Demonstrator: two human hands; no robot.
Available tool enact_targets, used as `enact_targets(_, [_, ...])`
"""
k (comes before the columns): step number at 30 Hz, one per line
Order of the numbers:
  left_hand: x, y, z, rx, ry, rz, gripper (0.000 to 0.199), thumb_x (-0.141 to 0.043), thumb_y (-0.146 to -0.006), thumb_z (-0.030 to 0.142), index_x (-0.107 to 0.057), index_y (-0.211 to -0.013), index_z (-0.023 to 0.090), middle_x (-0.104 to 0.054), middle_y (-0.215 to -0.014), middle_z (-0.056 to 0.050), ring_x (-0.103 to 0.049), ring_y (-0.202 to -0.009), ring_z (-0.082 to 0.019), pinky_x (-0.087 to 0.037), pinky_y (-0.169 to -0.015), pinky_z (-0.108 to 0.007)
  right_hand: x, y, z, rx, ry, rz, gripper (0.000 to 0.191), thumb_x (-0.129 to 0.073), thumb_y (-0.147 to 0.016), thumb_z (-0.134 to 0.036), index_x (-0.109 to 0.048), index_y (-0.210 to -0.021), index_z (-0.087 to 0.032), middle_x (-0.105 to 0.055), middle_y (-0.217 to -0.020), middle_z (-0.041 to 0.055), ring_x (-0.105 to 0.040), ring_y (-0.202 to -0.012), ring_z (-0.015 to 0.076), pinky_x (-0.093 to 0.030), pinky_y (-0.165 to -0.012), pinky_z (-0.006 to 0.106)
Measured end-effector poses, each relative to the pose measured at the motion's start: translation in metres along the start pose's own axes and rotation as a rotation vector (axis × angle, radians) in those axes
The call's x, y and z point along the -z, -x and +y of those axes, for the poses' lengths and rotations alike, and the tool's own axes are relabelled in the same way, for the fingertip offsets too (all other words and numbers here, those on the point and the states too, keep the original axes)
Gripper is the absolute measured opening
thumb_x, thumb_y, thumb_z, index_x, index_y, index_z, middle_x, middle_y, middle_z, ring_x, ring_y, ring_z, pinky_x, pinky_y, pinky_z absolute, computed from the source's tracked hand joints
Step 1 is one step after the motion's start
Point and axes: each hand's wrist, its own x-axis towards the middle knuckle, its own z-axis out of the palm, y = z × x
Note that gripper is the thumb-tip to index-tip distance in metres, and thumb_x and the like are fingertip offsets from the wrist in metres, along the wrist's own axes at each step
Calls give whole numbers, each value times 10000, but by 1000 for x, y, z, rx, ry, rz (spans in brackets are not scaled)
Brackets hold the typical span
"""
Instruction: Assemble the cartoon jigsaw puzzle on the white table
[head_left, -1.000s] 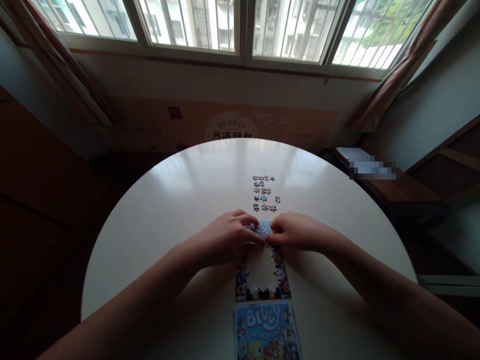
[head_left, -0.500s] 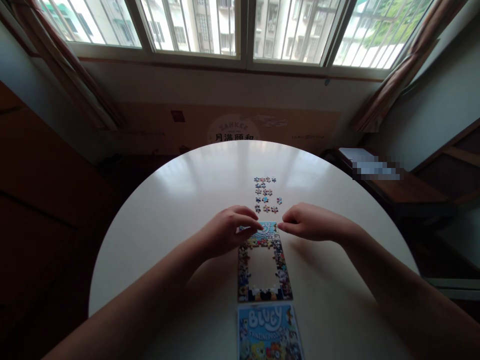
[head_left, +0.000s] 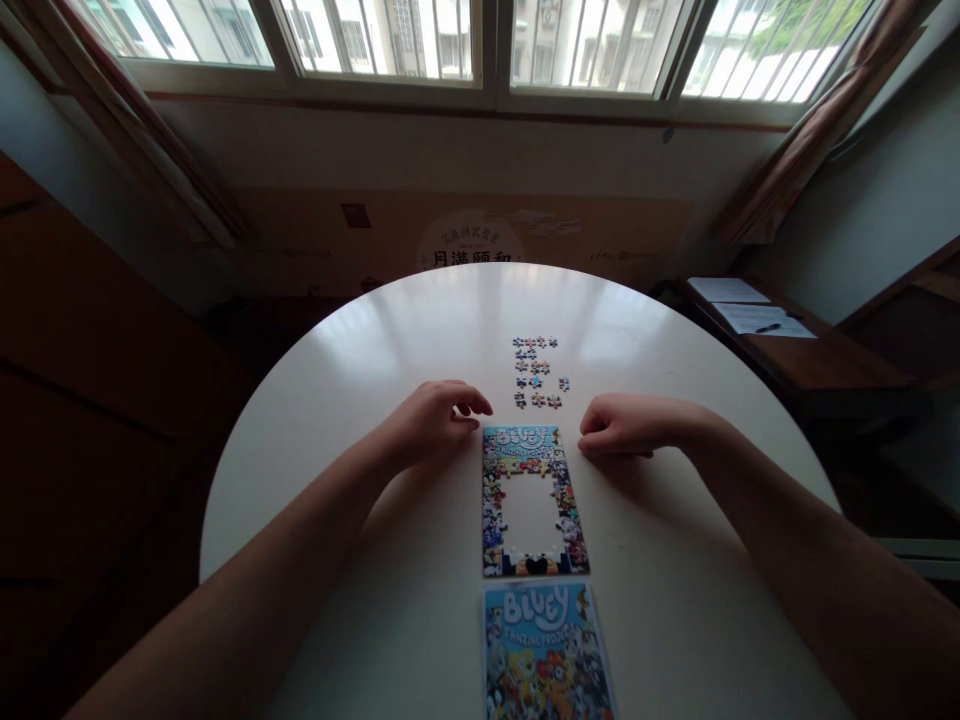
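A jigsaw puzzle (head_left: 493, 500) lies flat on the white table, its border joined around a bare middle; the top strip carries the word Bluey. Just left of its upper corner, my left hand (head_left: 439, 420) rests low over the table, thumb and curved fingers apart, holding nothing. On the other side, my right hand (head_left: 626, 425) sits on the table with its fingers curled in, a small gap from the puzzle's edge; nothing shows in it. Several loose puzzle pieces (head_left: 538, 368) lie in rough rows beyond the puzzle. Nearest me is a matching picture sheet (head_left: 544, 650).
The round white table (head_left: 315, 400) ends in a curved edge toward the window wall. To the right stands a low brown side table (head_left: 817, 365) with papers (head_left: 761, 318) and a pen on it. Curtains (head_left: 795, 170) hang at both sides of the window.
Both hands have drawn apart from the puzzle's top strip, the left one leftward and the right one rightward. The Bluey lettering is now uncovered. The camera view has tilted down slightly.
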Motion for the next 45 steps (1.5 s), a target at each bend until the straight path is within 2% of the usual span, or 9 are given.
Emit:
enact_targets(5, [-1, 0, -2, -2, -20, 1, 160, -635, -762, 145, -769, -832, 199, -753, -849, -47, -661, -733, -150, -538, -645, -263, 2, -4, 8, 25, -119, -31, 366, -551, -883, -336, -441, -569, -185, -450, -460, -35, -392, -383, 68, -265, -404, 217])
enact_targets(12, [-1, 1, 0, -85, 7, 342, 116, -638, -826, 198, -752, -814, 181, -716, -798, -44, -616, -672, -117, -510, -615, -253, 4, -9, 21, 66, -242, -47, 426, -567, -925, -384, -423, -575, -188, -428, -428, -56, -353, -352, 55, -223, -377, 201])
enact_targets(18, [-1, -1, -3, -48, 5, 492, 164, -593, -776, 113, -736, -785, 191, -669, -832, -39, -594, -691, -122, -499, -629, -267, 6, -7, 21, 62, -267, -37, 436, -560, -943, -388, -430, -579, -187, -433, -427, -53, -344, -340, 51, -208, -366, 204])
enact_targets(25, [-3, -3, -6, -6, -16, 509, 222, -531, -698, 68, -710, -707, 199, -639, -807, -26, -539, -671, -127, -462, -619, -281, 7, -5, 20, 55, -260, -43, 464, -562, -953, -402, -426, -566, -186, -448, -426, -45, -361, -330, 48, -220, -367, 205])
enact_targets(36, [-2, -2, -2, -7, -13, 480, 214, -517, -699, 65, -684, -654, 191, -627, -712, -18, -504, -625, -122, -415, -611, -296, 5, -7, 17, 20, -219, -14, 445, -533, -966, -352, -425, -567, -189, -438, -404, -43, -372, -323, 57, -243, -359, 205])
enact_targets(45, [-4, -2, -5, 71, 131, 480, 232, -515, -704, 75, -715, -769, 173, -595, -673, -10, -481, -603, -116, -392, -559, -269, 3, -7, 13, 21, -229, -15, 437, -548, -955, -377, -427, -577, -192, -432, -399, -49, -365, -322, 58, -235, -364, 210])
